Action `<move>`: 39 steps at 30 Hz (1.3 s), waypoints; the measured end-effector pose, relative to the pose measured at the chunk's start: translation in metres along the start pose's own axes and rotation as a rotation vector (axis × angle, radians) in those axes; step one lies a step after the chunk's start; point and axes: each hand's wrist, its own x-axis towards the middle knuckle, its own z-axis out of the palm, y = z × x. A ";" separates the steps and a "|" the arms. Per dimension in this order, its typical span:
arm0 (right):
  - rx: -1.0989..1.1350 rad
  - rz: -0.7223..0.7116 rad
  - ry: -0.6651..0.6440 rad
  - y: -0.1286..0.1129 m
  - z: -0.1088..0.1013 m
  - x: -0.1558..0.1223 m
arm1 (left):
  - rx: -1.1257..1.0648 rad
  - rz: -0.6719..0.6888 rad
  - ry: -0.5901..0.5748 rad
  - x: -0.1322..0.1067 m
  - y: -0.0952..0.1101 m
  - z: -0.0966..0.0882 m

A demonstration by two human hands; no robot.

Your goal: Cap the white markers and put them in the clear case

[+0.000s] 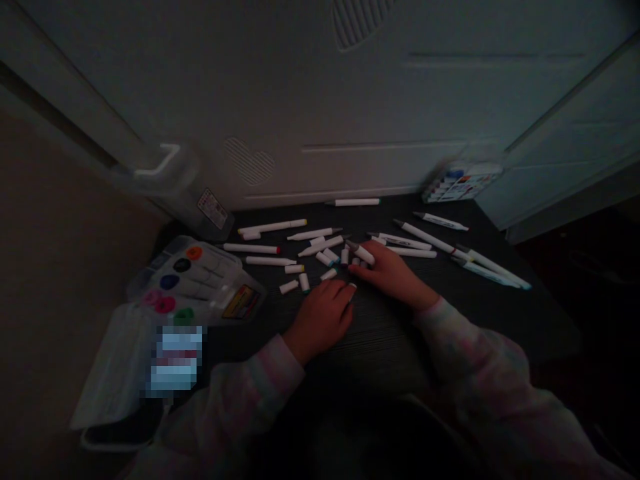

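Observation:
My right hand (391,272) is closed around a white marker (365,254), its grey tip pointing up and to the left. Lower and to the left, my left hand (323,315) has its fingers curled together. A small white piece that looks like a marker cap (353,287) shows at its fingertips; the rest is hidden. Several loose caps lie just beyond the hands, among them a white cap (305,283) and a yellow-banded cap (295,269). Uncapped white markers are scattered behind them, such as one marker (320,246) near my right fingertips.
More markers, including a long one (430,240), lie on the dark tabletop (400,347). At left are a clear upright container (193,200), an open case with coloured caps (220,267) and a lit phone (175,360). A packed marker box (463,182) stands back right, against the pale panel.

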 end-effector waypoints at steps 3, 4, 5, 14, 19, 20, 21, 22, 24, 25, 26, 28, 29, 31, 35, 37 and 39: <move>-0.095 0.008 -0.029 -0.002 0.003 0.005 | 0.001 0.001 0.000 0.000 0.000 0.000; -0.124 0.010 -0.047 -0.003 0.004 0.007 | 0.001 0.001 -0.002 0.000 0.000 0.000; -0.146 0.016 -0.063 -0.004 0.004 0.009 | 0.002 0.000 -0.003 0.000 0.000 0.000; -0.071 0.096 -0.074 -0.009 0.003 0.016 | -0.024 -0.001 0.002 -0.001 -0.001 0.001; 0.376 0.252 -0.004 -0.005 -0.009 0.008 | -0.034 -0.002 -0.016 0.000 -0.002 0.001; 0.512 0.280 0.008 -0.005 -0.011 0.007 | -0.037 -0.004 -0.016 0.000 -0.002 0.001; 0.670 0.304 0.019 -0.004 -0.012 0.005 | -0.042 -0.004 -0.017 0.000 -0.002 0.001; 0.838 0.319 0.027 -0.004 -0.013 0.004 | -0.046 -0.005 -0.018 0.000 -0.003 0.001; 1.150 0.317 0.033 -0.005 -0.014 0.002 | -0.052 -0.007 -0.016 0.000 -0.003 0.001; 1.265 0.308 0.031 -0.006 -0.014 0.002 | -0.053 -0.009 -0.013 0.000 -0.003 0.001; 1.343 0.300 0.026 -0.007 -0.014 0.002 | -0.054 -0.011 -0.011 0.000 -0.003 0.001; 1.414 0.296 0.017 -0.010 -0.014 0.001 | -0.059 -0.014 -0.004 0.000 -0.003 0.001; 1.425 0.296 0.011 -0.011 -0.014 0.001 | -0.062 -0.014 -0.003 0.000 -0.003 0.001; 1.420 0.289 0.003 -0.012 -0.013 0.000 | -0.066 -0.013 0.001 0.000 -0.003 0.002; 1.363 0.253 0.033 -0.014 -0.011 0.001 | -0.075 -0.020 0.001 0.000 -0.003 0.003; 1.350 0.237 0.040 -0.015 -0.010 0.000 | -0.081 -0.033 0.019 -0.001 -0.003 0.002; 1.350 0.229 0.037 -0.016 -0.009 0.000 | -0.084 -0.043 0.039 -0.001 -0.003 0.001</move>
